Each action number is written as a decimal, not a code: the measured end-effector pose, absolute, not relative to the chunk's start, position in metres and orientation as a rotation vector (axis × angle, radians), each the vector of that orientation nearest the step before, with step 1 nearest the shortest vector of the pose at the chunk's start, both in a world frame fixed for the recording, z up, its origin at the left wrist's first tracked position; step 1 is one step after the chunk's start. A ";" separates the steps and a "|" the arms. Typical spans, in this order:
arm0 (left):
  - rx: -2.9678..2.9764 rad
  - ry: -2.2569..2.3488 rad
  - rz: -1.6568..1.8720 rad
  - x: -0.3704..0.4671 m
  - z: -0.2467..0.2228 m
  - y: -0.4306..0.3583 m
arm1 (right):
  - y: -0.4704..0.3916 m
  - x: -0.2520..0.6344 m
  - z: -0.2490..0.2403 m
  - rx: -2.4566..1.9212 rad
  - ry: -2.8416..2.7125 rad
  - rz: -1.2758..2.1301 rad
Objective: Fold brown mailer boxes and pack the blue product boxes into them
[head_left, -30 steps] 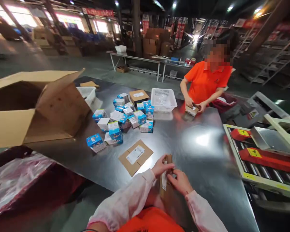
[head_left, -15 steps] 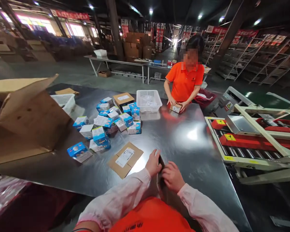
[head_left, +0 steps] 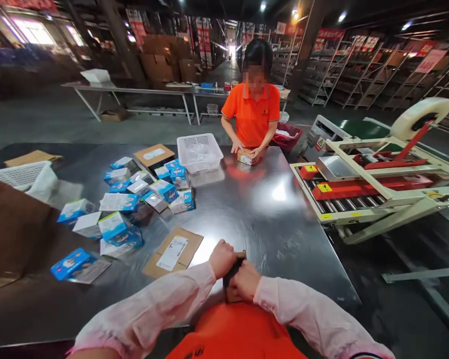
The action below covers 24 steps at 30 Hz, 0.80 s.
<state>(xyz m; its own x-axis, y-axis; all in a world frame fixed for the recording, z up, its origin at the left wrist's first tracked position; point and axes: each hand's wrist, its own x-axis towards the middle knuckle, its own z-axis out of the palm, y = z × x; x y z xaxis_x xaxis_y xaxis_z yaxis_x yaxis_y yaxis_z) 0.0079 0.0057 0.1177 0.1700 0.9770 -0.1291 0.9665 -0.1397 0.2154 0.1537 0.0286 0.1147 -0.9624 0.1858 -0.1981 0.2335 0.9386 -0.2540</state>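
Close to my torso, a small brown cardboard box (head_left: 233,296) is held between both hands, its inside dark and partly hidden by my fingers. My left hand (head_left: 222,259) is closed on the box's far left edge. Curled against its right side is my right hand (head_left: 246,281), closed, its fingertips partly out of sight. To the left of my hands, a flat folded carton (head_left: 192,242) with a white label lies on the metal table (head_left: 262,224). Several blue and white product boxes (head_left: 115,228) are heaped farther left.
A white plastic basket (head_left: 200,163) stands near the far edge, beside a labelled carton (head_left: 154,153). Across the table, a co-worker in an orange shirt (head_left: 251,117) handles a small box (head_left: 245,158). A large open carton (head_left: 11,229) borders the left; a roller conveyor (head_left: 353,203) stands right.
My view has turned right, so the table's contents appear farther left. My hands, spread along the box before, are now closed more tightly around it, and its upper flap shows between them.
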 end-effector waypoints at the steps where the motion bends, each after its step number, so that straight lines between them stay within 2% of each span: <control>1: 2.197 1.820 0.042 0.008 0.116 0.001 | 0.029 0.155 0.115 0.395 2.915 -0.386; 7: 2.088 1.793 0.156 0.030 0.103 0.004 | 0.025 0.177 0.110 0.481 3.070 -0.472; 9: 1.917 1.852 0.388 0.043 0.093 0.010 | 0.028 0.188 0.111 0.322 3.111 -0.747; 11: 1.613 1.842 0.638 0.050 0.083 0.016 | 0.030 0.194 0.112 0.153 3.073 -1.166; 13: 1.388 1.762 0.717 0.044 0.076 0.026 | 0.029 0.190 0.111 0.141 2.967 -1.546; 18: 1.264 1.373 0.334 -0.003 0.075 0.067 | 0.021 0.163 0.096 0.296 2.596 -1.973; 22: 1.083 0.932 -0.136 -0.025 0.086 0.091 | 0.044 0.176 0.081 0.943 2.204 -2.252; 24: 1.178 0.881 -0.120 -0.028 0.098 0.090 | 0.070 0.195 0.077 1.377 2.142 -2.186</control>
<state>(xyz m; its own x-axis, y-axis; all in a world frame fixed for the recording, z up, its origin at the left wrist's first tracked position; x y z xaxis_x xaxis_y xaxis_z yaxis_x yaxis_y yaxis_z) -0.0276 0.0901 0.0982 0.6714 0.3502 -0.6531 0.5126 0.4170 0.7506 0.1952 0.0698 0.0771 -0.6444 0.6563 -0.3926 0.3790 -0.1719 -0.9093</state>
